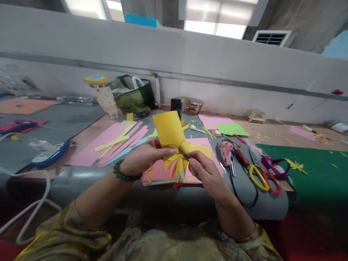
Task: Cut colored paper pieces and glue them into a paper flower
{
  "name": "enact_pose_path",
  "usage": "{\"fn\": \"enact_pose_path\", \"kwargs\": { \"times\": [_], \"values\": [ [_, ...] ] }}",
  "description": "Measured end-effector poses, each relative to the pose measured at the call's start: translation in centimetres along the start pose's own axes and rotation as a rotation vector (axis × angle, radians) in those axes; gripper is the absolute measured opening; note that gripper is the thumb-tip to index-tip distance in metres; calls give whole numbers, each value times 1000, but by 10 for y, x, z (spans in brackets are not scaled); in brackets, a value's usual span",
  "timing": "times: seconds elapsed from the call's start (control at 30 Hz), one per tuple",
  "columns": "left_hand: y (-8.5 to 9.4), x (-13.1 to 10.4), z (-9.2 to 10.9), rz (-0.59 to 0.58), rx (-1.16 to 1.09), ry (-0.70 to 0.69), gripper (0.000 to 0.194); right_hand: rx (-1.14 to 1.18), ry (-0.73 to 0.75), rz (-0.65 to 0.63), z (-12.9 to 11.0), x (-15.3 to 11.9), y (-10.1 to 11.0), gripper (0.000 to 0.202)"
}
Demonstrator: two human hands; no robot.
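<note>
Near the middle of the table, my left hand pinches a yellow paper sheet by its left side, thumb on the front. Dark curved lines show on the lower part of this sheet. My right hand is closed on a slim dark pen-like tool, its tip against the yellow paper; its exact kind is unclear. Below both hands lies a stack of coloured paper in pink, yellow and blue, with cut orange and yellow strips fanning out over it.
Pink paper strips lie at left, near a blue glue gun. At right are a pink glue gun, yellow-handled scissors and a green sheet. A tumbler, bag and phone stand behind.
</note>
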State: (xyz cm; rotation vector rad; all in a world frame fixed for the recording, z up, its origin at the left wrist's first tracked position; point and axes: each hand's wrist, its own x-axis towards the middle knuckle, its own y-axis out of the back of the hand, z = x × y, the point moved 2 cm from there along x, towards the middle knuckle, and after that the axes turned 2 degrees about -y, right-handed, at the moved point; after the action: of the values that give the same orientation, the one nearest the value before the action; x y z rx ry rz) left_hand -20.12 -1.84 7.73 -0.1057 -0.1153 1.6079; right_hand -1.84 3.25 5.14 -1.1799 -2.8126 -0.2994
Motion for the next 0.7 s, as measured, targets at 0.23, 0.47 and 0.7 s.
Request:
{"fn": "enact_pose_path", "kwargs": {
  "times": [0.23, 0.47, 0.7],
  "values": [
    [-1, -1, 0, -29, 49, -17, 41, -14, 14, -5, 1, 1, -1, 33],
    [0, 0, -5, -38, 89, -25, 42, -44, 20, 10, 2, 5, -2, 31],
    [0, 2, -7, -56, 74, -36, 38, -12, 6, 5, 3, 5, -2, 34]
  ]
}}
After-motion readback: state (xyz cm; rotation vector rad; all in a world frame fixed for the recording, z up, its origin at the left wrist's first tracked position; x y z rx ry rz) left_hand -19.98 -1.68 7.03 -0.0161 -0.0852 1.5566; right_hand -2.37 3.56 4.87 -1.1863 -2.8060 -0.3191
